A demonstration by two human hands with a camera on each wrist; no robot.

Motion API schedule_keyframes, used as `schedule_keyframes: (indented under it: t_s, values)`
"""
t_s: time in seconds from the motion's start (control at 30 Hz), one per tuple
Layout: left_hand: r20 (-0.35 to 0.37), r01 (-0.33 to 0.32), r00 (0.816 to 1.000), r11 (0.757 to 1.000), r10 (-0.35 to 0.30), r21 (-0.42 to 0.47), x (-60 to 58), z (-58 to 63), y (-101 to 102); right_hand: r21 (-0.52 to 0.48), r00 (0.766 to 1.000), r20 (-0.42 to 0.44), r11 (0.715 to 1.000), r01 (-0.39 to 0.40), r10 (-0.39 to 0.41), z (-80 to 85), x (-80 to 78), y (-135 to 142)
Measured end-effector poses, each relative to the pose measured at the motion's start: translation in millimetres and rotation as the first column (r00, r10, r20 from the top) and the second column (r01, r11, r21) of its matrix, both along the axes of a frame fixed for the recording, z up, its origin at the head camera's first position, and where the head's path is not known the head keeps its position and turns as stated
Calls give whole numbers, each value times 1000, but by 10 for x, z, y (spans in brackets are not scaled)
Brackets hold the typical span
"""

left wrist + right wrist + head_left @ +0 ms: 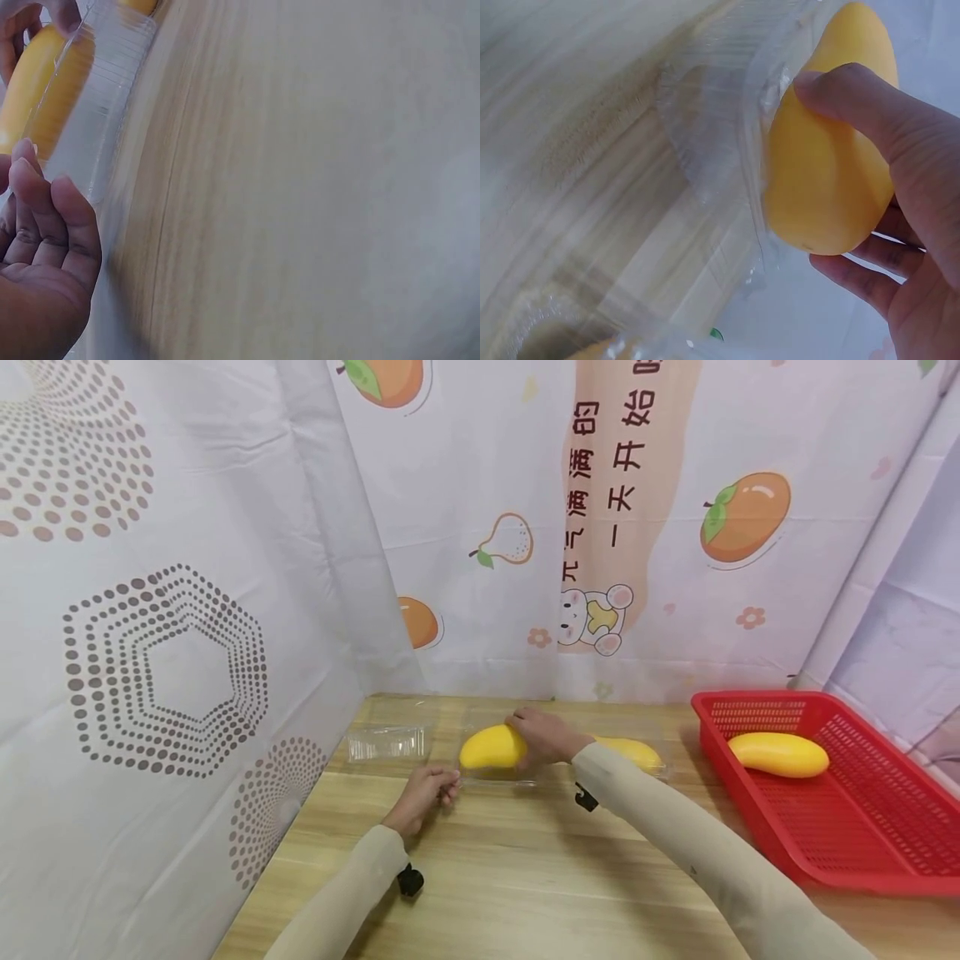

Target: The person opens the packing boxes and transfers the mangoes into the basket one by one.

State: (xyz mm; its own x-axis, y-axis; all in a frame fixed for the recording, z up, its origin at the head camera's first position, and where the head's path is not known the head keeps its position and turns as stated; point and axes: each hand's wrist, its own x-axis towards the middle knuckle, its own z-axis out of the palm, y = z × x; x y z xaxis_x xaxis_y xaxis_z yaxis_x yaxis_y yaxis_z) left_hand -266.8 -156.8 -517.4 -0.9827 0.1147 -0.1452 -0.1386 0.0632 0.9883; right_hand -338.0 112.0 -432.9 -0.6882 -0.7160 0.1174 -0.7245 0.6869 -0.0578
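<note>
My right hand [543, 737] grips a yellow mango [487, 748], which lies at a clear plastic box [498, 783] near the back of the table. In the right wrist view the thumb presses on one side of the mango [825, 165] and the fingers curl behind it. At the box's front left corner, my left hand [427, 795] pinches the thin plastic edge between thumb and forefinger. Its other fingers are loosely bent in the left wrist view. A second mango [633, 753] lies in clear plastic just right of my right hand, partly hidden by the forearm.
Another clear plastic box [386, 743] stands at the back left. On the right is a red plastic basket [847, 835] with a yellow mango [780, 754] inside. Patterned cloth [465, 635] hangs behind the wooden table [525, 877] and along both sides.
</note>
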Motion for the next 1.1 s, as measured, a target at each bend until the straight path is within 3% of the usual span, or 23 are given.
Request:
schedule_keyframes:
  t_s: [0.47,1.1]
  values:
    - [-1,-7,1000,1000,7,-5,41,-46,-40,-58,999,-48,998,-1,-2,67,-39,224]
    - [11,-12,1000,1000,12,-23,12,6,-3,-83,997,-16,994,76,-77,284,-17,456]
